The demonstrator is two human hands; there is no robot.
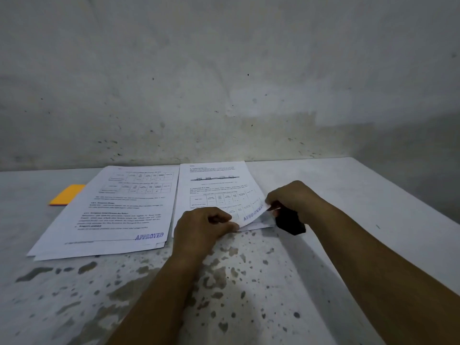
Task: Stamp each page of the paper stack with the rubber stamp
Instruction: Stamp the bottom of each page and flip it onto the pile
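Right grip (291,202) pinching stamped page corner (258,212), black stamp (290,224) in palm, left grip (201,229) clenched on stack (214,192)

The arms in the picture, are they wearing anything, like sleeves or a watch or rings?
No. The left hand and the right hand are both bare, with no gloves and no rings that show. Both forearms are bare as far as the picture's bottom edge: no sleeves, no watch, no bracelet.
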